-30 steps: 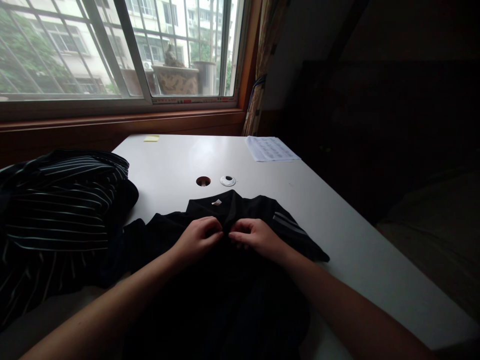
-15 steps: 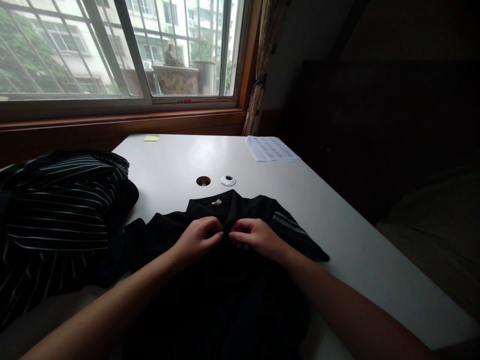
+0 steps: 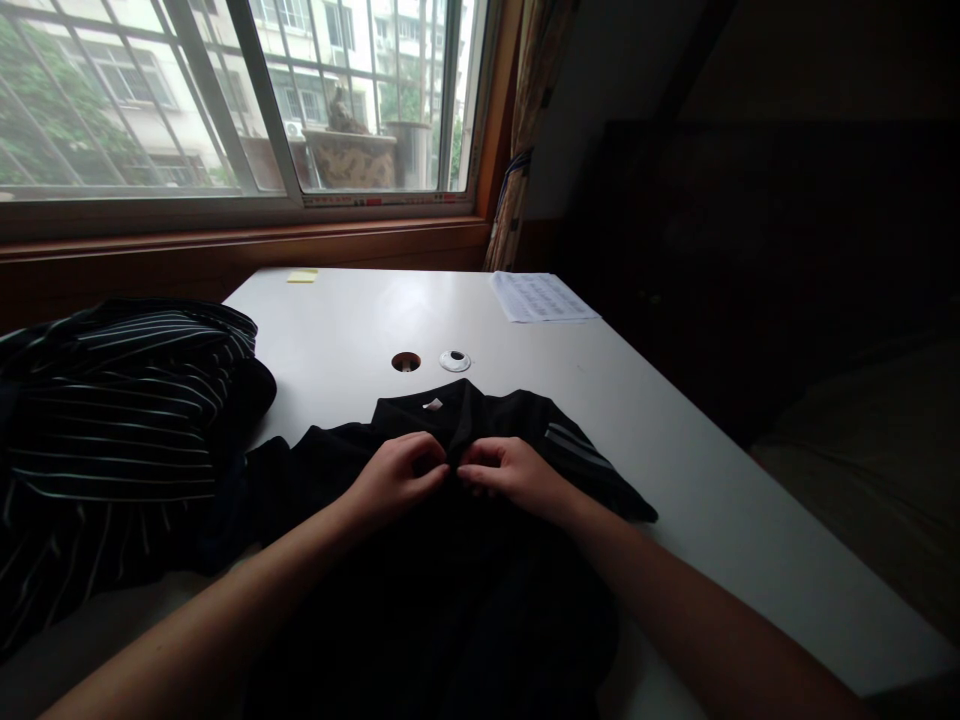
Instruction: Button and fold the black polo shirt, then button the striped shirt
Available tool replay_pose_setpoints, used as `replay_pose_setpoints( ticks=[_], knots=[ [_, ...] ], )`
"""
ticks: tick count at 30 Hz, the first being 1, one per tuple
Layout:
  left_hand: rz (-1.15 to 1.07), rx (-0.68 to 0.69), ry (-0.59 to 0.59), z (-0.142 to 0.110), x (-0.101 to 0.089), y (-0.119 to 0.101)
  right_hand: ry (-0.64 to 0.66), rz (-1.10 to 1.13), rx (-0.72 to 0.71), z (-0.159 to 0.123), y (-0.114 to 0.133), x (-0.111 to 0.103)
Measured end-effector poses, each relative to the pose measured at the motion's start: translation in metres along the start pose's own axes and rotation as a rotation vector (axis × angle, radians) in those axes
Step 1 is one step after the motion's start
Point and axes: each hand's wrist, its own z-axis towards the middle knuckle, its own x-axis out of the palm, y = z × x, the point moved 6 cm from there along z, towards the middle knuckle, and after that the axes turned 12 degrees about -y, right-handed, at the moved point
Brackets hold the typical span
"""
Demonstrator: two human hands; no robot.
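A black shirt with a collar lies spread on the white table, a small white label showing inside its neck and grey stripes on its right sleeve. Just below the collar, my left hand pinches the shirt front between thumb and fingers. Facing it a finger's width away, my right hand is closed on the same front. Whatever small part lies between the fingertips is too dark to make out.
Black clothing with white stripes is heaped at the left. Printed sheets and a yellow sticky note lie toward the back of the white table. A round hole and its white cover are beyond the collar.
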Motion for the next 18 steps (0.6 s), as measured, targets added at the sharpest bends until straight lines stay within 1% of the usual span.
replay_pose_setpoints(
  ticks=[5,11,18],
  knots=[
    [0.036,0.001,-0.027,0.000,0.001,0.001,-0.005,-0.023,-0.006,-0.001,0.000,0.001],
    [-0.014,-0.027,-0.015,0.001,-0.002,-0.001,-0.040,-0.017,0.006,0.001,-0.002,0.000],
    [0.031,-0.094,-0.080,0.004,-0.009,0.005,-0.058,-0.028,0.007,0.000,-0.003,0.000]
  ],
)
